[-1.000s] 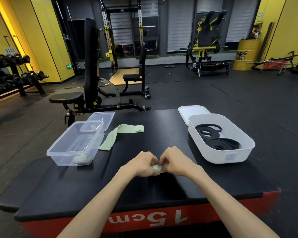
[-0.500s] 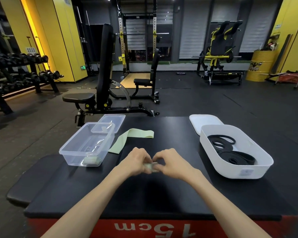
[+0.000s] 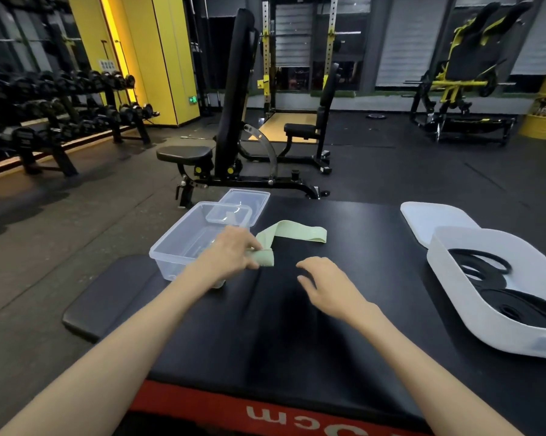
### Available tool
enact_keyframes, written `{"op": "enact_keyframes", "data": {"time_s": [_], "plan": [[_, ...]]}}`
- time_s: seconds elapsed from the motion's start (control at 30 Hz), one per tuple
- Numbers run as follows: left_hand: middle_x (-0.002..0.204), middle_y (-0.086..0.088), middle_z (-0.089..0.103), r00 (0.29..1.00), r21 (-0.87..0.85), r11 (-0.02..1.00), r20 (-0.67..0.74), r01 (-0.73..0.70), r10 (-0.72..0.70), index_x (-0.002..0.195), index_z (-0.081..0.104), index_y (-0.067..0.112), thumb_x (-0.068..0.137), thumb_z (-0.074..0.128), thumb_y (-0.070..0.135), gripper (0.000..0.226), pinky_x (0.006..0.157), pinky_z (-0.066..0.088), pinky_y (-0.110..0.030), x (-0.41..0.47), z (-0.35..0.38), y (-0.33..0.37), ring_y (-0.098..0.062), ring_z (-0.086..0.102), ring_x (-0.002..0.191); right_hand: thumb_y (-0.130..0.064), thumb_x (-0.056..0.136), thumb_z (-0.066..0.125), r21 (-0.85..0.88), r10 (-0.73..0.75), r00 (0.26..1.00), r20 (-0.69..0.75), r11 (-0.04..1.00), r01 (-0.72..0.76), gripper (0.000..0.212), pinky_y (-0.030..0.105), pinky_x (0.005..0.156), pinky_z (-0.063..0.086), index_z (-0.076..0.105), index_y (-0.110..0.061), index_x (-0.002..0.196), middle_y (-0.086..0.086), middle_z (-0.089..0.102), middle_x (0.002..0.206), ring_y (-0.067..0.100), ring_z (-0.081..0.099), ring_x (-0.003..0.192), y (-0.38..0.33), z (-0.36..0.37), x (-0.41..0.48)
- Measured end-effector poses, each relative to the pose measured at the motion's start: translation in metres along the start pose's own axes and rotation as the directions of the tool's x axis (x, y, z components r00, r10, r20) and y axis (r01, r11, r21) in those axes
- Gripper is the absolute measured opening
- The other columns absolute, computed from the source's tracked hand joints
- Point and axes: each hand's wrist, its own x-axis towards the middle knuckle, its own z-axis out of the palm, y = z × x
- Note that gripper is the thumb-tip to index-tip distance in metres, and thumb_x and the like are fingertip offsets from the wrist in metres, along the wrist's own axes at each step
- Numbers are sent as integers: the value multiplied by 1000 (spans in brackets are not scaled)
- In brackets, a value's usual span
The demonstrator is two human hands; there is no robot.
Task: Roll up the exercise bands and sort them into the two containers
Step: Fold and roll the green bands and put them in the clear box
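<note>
My left hand point(image 3: 230, 256) pinches a rolled pale green band point(image 3: 264, 259) just right of the clear plastic container point(image 3: 174, 243). A second pale green band point(image 3: 292, 233) lies unrolled on the black pad beyond the roll. My right hand point(image 3: 326, 286) hovers over the pad to the right of the roll, fingers loosely spread and holding nothing. The white tub point(image 3: 473, 309) at the right holds coiled black bands point(image 3: 498, 284).
A clear lid point(image 3: 249, 199) leans on the clear container's far end, and a white lid point(image 3: 435, 220) lies behind the white tub. The black padded platform point(image 3: 297, 325) has a red front edge. A weight bench point(image 3: 234, 127) and a dumbbell rack point(image 3: 60, 121) stand behind.
Both hands were pressed together rolling the green band. Now my right hand has let go and my left hand carries the roll leftward toward the clear container. The camera has moved closer.
</note>
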Motion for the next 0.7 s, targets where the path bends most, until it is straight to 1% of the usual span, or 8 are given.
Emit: {"op": "enact_keyframes", "data": {"time_s": [0.13, 0.23, 0.3, 0.37, 0.47, 0.53, 0.6, 0.7], "plan": [[93, -5, 67, 995, 47, 996, -72, 79, -75, 100, 74, 15, 74, 79, 20, 27, 84, 46, -34, 5, -31, -39, -24, 55, 92, -32, 101, 34, -134, 86, 995, 41, 988, -80, 46, 38, 108, 28, 36, -8, 140, 13, 36, 144, 29, 29, 135, -5, 26, 22], [72, -7, 57, 993, 112, 987, -39, 115, -111, 74, 70, 14, 73, 78, 21, 10, 76, 46, -26, 9, -47, -70, -27, 45, 73, -38, 102, 25, -192, 213, 974, 72, 962, -196, 53, 41, 113, 17, 23, -8, 145, 19, 20, 152, 30, 15, 141, -10, 46, 37], [65, -7, 47, 990, 152, 979, -6, 137, -137, 64, 62, 18, 74, 75, 23, 17, 67, 40, -19, 11, -51, -85, -21, 32, 69, -40, 101, 23, -185, 250, 963, 96, 956, -230, 54, 44, 114, 12, 22, -9, 145, 20, 17, 152, 31, 10, 142, -17, 58, 41], [61, -8, 39, 987, 171, 974, 40, 146, -155, 62, 63, 10, 73, 73, 24, 21, 62, 36, -27, 13, -53, -95, -18, 27, 67, -40, 101, 21, -186, 251, 962, 105, 955, -229, 54, 47, 114, 7, 20, -12, 147, 21, 12, 154, 32, 5, 143, -20, 65, 42], [58, 0, 34, 971, 208, 965, 144, 160, -192, 55, 54, 13, 69, 73, 17, 24, 55, 33, -32, 18, -51, -105, -18, 25, 63, -41, 101, 22, -184, 230, 971, 59, 959, -216, 52, 45, 115, 8, 24, -15, 146, 19, 15, 153, 31, 6, 143, -18, 67, 42], [62, 3, 45, 942, 292, 941, 232, 170, -242, 65, 66, 20, 66, 77, 11, 14, 59, 43, -32, 21, -50, -106, -19, 38, 63, -40, 100, 23, -180, 224, 973, 53, 961, -212, 51, 45, 115, 8, 26, -16, 145, 18, 16, 153, 31, 7, 142, -17, 68, 42], [76, 6, 56, 907, 387, 913, 325, 130, -267, 88, 73, 20, 65, 79, 5, 28, 70, 50, -28, 24, -48, -106, -17, 54, 74, -40, 100, 23, -174, 231, 971, 58, 960, -218, 51, 45, 115, 8, 26, -16, 145, 19, 16, 153, 31, 7, 142, -17, 69, 42], [86, 3, 59, 867, 470, 875, 382, 117, -321, 93, 73, 21, 67, 74, -1, 33, 78, 57, -35, 29, -47, -114, -20, 65, 86, -40, 100, 23, -165, 241, 968, 66, 960, -228, 51, 44, 115, 6, 25, -17, 146, 18, 14, 154, 30, 6, 143, -18, 69, 43]]}}
